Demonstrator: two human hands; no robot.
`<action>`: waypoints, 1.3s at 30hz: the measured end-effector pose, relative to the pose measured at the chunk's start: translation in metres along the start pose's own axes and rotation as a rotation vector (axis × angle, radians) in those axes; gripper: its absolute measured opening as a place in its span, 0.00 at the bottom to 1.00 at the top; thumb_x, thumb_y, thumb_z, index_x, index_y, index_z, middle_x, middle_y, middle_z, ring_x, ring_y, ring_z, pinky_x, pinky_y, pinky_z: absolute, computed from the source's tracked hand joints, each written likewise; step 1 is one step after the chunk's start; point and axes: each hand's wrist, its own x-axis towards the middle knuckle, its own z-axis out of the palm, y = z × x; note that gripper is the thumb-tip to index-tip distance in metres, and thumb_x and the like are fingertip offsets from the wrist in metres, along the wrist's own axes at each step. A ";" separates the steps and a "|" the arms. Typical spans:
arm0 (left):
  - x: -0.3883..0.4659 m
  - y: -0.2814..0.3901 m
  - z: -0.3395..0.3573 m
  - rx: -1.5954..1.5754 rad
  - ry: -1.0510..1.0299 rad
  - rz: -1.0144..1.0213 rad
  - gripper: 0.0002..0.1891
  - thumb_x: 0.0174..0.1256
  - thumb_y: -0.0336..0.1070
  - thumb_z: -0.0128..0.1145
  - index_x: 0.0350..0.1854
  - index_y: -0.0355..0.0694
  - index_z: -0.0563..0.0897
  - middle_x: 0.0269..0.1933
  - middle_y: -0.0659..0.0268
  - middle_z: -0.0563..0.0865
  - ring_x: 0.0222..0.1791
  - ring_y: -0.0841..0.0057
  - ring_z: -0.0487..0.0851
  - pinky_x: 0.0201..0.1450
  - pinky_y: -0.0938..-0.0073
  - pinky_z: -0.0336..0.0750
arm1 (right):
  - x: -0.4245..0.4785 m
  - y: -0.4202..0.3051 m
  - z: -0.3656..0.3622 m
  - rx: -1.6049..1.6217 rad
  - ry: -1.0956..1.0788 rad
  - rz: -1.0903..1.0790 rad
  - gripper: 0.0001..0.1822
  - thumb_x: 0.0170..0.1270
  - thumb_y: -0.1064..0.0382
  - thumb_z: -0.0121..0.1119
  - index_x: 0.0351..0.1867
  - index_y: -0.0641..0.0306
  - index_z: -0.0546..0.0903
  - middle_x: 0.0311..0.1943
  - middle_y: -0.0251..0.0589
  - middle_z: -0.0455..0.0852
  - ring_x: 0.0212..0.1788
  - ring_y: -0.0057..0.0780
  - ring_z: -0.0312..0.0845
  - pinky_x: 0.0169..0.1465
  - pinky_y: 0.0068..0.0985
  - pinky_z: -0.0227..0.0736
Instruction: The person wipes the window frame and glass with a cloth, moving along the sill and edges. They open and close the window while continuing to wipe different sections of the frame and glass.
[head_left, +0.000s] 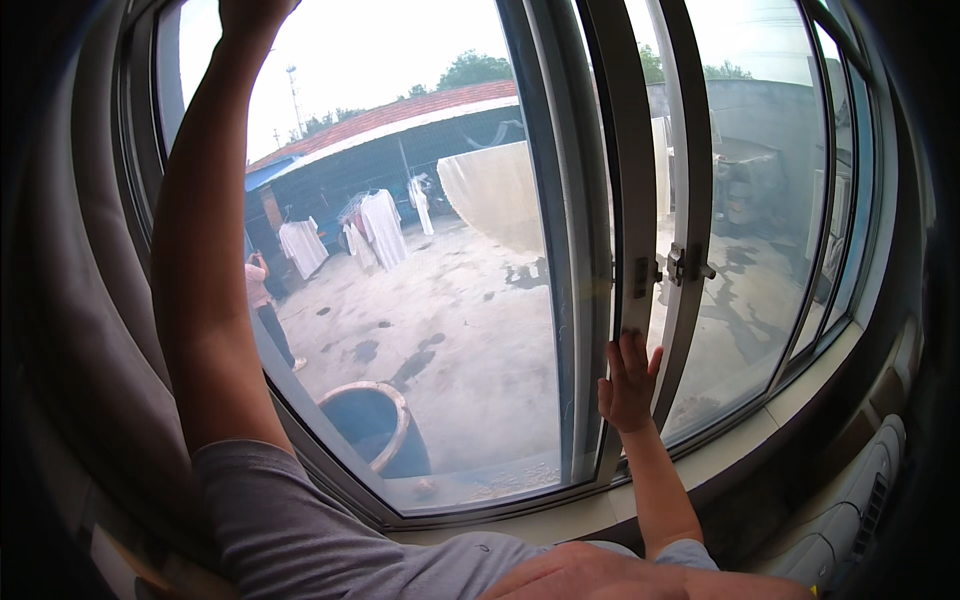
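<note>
My left arm reaches up along the left side of a sliding window; only the wrist and the base of my left hand (255, 9) show at the top edge, the fingers cut off. Bare skin of what looks like my right arm (637, 577) crosses the bottom edge; whether my right hand is part of it is unclear. Another person's hand (631, 386), with a light blue sleeve, lies with spread fingers against the grey window frame (634, 315), below a latch (675, 264). The glass pane (420, 300) stands before me.
A pale tiled sill (735, 442) runs under the window. A grey curtain (97, 225) hangs at left, and a white slatted appliance (847, 510) is at lower right. Outside are a large round vat (375, 427), hanging laundry (382, 225) and a standing person (266, 307).
</note>
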 end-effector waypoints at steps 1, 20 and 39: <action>-0.012 -0.031 0.007 0.094 0.039 0.019 0.14 0.72 0.33 0.44 0.55 0.42 0.77 0.57 0.53 0.80 0.58 0.60 0.78 0.58 0.54 0.71 | -0.002 0.006 -0.005 -0.027 -0.007 0.008 0.28 0.70 0.50 0.39 0.67 0.61 0.67 0.72 0.42 0.60 0.76 0.40 0.48 0.75 0.47 0.23; 0.052 -0.212 0.022 0.205 -0.280 -0.295 0.30 0.70 0.63 0.38 0.54 0.42 0.79 0.47 0.50 0.85 0.51 0.49 0.81 0.53 0.54 0.74 | 0.002 -0.015 0.004 0.138 0.039 0.018 0.30 0.71 0.49 0.37 0.68 0.65 0.64 0.72 0.46 0.57 0.76 0.44 0.46 0.75 0.49 0.23; 0.106 0.186 0.127 -0.582 0.057 0.049 0.14 0.69 0.37 0.50 0.51 0.37 0.80 0.50 0.48 0.81 0.52 0.53 0.78 0.58 0.57 0.71 | -0.006 -0.011 0.007 0.114 -0.021 0.016 0.27 0.71 0.48 0.39 0.66 0.57 0.70 0.72 0.39 0.60 0.75 0.41 0.48 0.74 0.53 0.21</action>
